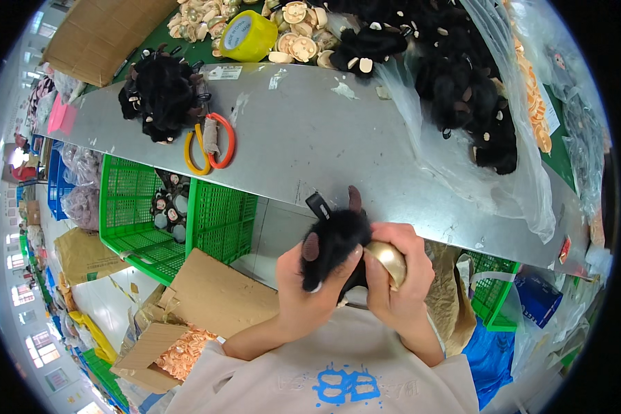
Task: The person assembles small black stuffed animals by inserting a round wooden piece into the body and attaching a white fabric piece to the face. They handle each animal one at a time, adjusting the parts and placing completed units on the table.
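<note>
My left hand (302, 300) is closed around a furry black plush piece (339, 238) with brown ears and a black loop strap on top. In my right hand (408, 279) is a shiny gold rounded shell (389, 261), pressed against the plush's right side by fingers and thumb. Both hands meet in front of my chest, just off the near edge of the grey metal table (290, 124). The spot where shell and plush touch is partly hidden by my fingers.
Scissors with orange and yellow handles (229, 141) lie beside a black plush heap (162, 90). Farther back are a yellow tape roll (262, 41) and beige face-shaped parts (302, 47). More black plush (455, 83) fills a plastic bag (428, 162). Green crates (221, 214) stand below.
</note>
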`<state>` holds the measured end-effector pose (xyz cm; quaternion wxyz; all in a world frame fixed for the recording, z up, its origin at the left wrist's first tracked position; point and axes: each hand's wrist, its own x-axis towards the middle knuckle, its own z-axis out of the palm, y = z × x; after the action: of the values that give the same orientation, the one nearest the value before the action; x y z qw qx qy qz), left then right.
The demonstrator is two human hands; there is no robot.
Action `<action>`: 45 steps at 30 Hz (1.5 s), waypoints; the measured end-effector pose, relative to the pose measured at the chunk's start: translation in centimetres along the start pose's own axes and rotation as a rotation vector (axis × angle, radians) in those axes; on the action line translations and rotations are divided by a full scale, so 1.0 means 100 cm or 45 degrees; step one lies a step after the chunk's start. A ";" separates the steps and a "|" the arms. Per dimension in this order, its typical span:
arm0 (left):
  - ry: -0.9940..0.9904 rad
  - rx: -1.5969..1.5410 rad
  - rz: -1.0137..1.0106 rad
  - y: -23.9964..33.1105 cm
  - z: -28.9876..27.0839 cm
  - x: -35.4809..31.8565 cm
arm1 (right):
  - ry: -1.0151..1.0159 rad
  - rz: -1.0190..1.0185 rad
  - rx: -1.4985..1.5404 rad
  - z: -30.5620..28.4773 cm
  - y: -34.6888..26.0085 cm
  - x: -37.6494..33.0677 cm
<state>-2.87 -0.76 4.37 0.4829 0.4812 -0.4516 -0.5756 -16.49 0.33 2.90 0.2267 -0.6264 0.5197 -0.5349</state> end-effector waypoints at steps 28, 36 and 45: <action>-0.403 -0.625 -0.456 -0.021 -0.019 0.011 | 0.069 0.110 0.279 -0.005 0.034 0.000; -0.334 -1.035 -0.720 -0.024 -0.015 0.006 | 0.053 0.285 0.403 0.007 0.036 -0.002; -0.405 -1.049 -0.764 -0.032 -0.024 0.003 | -0.046 0.139 0.260 0.007 0.041 -0.003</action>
<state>-0.87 -0.82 0.91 0.3716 0.2665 -0.0985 -0.8838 -17.51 -1.06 -0.93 0.3275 -0.5804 0.4915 -0.5606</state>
